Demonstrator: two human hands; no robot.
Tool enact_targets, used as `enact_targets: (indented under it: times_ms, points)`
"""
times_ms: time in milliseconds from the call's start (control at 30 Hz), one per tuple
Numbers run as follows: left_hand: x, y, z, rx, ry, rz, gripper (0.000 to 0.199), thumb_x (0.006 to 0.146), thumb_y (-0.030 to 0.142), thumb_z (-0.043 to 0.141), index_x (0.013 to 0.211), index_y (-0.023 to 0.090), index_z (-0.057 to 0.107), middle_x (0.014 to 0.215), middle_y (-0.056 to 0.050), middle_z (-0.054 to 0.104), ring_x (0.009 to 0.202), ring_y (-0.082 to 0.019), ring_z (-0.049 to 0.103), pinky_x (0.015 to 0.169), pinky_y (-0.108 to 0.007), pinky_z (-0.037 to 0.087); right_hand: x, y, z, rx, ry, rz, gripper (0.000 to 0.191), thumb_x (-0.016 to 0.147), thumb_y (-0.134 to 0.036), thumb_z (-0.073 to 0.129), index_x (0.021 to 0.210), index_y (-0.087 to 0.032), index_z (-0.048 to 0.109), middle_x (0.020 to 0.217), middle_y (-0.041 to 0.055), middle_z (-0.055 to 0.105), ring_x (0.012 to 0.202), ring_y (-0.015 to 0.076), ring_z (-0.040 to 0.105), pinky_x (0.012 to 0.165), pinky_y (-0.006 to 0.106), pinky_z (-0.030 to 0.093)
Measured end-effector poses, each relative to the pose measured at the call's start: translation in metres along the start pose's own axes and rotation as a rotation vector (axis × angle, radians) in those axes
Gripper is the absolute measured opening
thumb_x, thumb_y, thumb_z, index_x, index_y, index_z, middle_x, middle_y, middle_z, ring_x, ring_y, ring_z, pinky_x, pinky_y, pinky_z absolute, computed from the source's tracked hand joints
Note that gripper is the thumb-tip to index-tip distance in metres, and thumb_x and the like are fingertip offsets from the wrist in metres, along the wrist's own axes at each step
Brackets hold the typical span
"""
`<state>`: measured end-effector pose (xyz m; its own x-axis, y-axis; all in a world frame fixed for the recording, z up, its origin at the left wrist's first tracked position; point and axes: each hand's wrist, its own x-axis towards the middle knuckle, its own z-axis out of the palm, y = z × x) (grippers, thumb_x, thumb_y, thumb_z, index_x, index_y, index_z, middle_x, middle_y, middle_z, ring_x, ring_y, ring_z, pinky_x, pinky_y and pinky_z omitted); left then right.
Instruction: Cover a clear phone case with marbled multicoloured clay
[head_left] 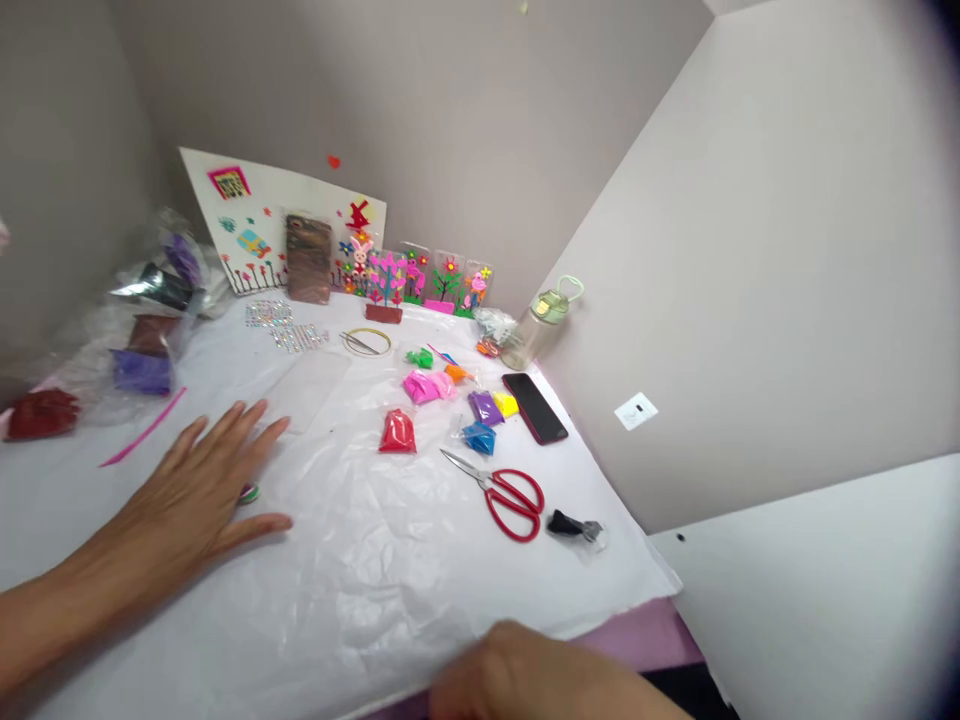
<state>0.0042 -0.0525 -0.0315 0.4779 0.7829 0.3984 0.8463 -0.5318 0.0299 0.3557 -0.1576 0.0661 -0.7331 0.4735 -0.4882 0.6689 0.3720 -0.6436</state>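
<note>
My left hand (191, 490) lies palm down on the white sheet (375, 590), its fingers and thumb spread. Between thumb and palm peeks a small rounded piece in green, white and purple (249, 494); most of it is hidden under the hand. Just beyond the fingertips rests a clear flat sheet (311, 385), and to the left a thin pink strip (144, 430). My right hand (502, 670) is at the bottom edge, blurred, and its fingers cannot be made out. Nearest to it are red-handled scissors (514, 503) and a small black packet (574, 525).
Bagged clay in red (397, 432), pink (427, 386), purple (485, 407) and blue (478, 437) lies mid-table. A phone (535, 407) and a bottle (536, 325) stand right. Plastic bags (142, 370) are left. Decorated clear panels (447, 282) and a picture board (259, 225) lean behind.
</note>
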Motion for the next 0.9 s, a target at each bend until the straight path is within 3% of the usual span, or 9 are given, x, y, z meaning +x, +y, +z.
enact_targets:
  times_ms: [167,233,333,467,533,600,767,833,900]
  points:
    - [0.068,-0.012,-0.007,0.008,0.030,-0.019,0.063,0.101,0.051,0.035,0.153,0.013,0.032,0.166,-0.019,0.019,0.153,-0.035,0.011,0.120,-0.060,0.014,0.090,-0.034,-0.047,-0.235,0.352,-0.209,0.024,0.103,-0.030,0.043,0.091,-0.019,0.062,0.089,0.0005,0.074,0.077,0.0137,0.068,0.068,0.021,0.045]
    - [0.066,-0.013,-0.001,0.020,0.007,-0.030,0.065,0.101,0.053,0.035,0.151,0.011,0.036,0.163,-0.022,0.025,0.152,-0.036,0.015,0.120,-0.058,0.016,0.127,-0.035,-0.041,-0.343,0.429,-0.251,0.024,0.103,-0.033,0.043,0.093,-0.020,0.061,0.092,0.0009,0.076,0.079,0.0160,0.070,0.063,0.024,0.042]
    - [0.023,-0.005,0.006,0.041,-0.029,-0.053,0.074,0.097,0.059,0.040,0.154,0.013,0.032,0.163,-0.022,0.026,0.151,-0.037,0.020,0.119,-0.058,0.017,0.162,-0.025,-0.021,-0.482,0.482,-0.290,0.027,0.103,-0.035,0.041,0.091,-0.020,0.059,0.090,0.0002,0.076,0.076,0.0165,0.070,0.053,0.028,0.034]
    - [-0.055,0.012,-0.003,0.088,-0.062,-0.022,0.088,0.089,0.063,0.052,0.159,0.020,0.019,0.166,-0.015,0.022,0.152,-0.034,0.018,0.122,-0.052,0.005,0.171,-0.013,-0.002,-0.616,0.497,-0.414,0.031,0.101,-0.037,0.039,0.084,-0.020,0.058,0.081,0.0003,0.075,0.067,0.0156,0.067,0.046,0.031,0.027]
    - [-0.064,0.013,-0.006,0.088,-0.107,-0.017,0.088,0.089,0.064,0.053,0.159,0.025,0.016,0.166,-0.013,0.023,0.152,-0.034,0.018,0.122,-0.053,0.006,0.168,-0.013,-0.001,-0.605,0.509,-0.431,0.030,0.101,-0.038,0.040,0.084,-0.020,0.057,0.081,-0.0006,0.074,0.066,0.0148,0.066,0.046,0.030,0.026]
    - [-0.041,0.006,-0.004,0.064,-0.131,-0.046,0.079,0.094,0.058,0.048,0.159,0.025,0.016,0.165,-0.014,0.024,0.152,-0.034,0.018,0.120,-0.057,0.010,0.166,-0.015,-0.003,-0.563,0.497,-0.409,0.027,0.101,-0.036,0.043,0.083,-0.021,0.056,0.082,-0.0019,0.075,0.066,0.0140,0.066,0.047,0.029,0.028]
    - [0.063,-0.028,0.012,0.034,-0.136,-0.158,0.067,0.101,0.052,0.031,0.154,0.011,0.032,0.163,-0.023,0.024,0.152,-0.036,0.015,0.119,-0.061,0.016,0.162,-0.019,-0.011,-0.489,0.438,-0.363,0.023,0.099,-0.035,0.046,0.083,-0.022,0.056,0.085,-0.0032,0.076,0.070,0.0138,0.068,0.049,0.028,0.030]
    - [0.066,-0.029,0.013,0.038,-0.134,-0.172,0.066,0.101,0.050,0.030,0.154,0.010,0.032,0.164,-0.023,0.023,0.152,-0.037,0.014,0.118,-0.061,0.016,0.161,-0.019,-0.013,-0.463,0.418,-0.356,0.024,0.099,-0.035,0.046,0.083,-0.022,0.057,0.086,-0.0029,0.076,0.071,0.0140,0.069,0.050,0.027,0.032]
    - [0.032,-0.018,0.010,0.039,-0.147,-0.159,0.068,0.099,0.051,0.036,0.157,0.017,0.026,0.166,-0.017,0.019,0.153,-0.035,0.014,0.119,-0.060,0.015,0.161,-0.018,-0.014,-0.432,0.401,-0.357,0.024,0.100,-0.035,0.045,0.083,-0.022,0.057,0.089,-0.0023,0.077,0.073,0.0145,0.070,0.051,0.026,0.035]
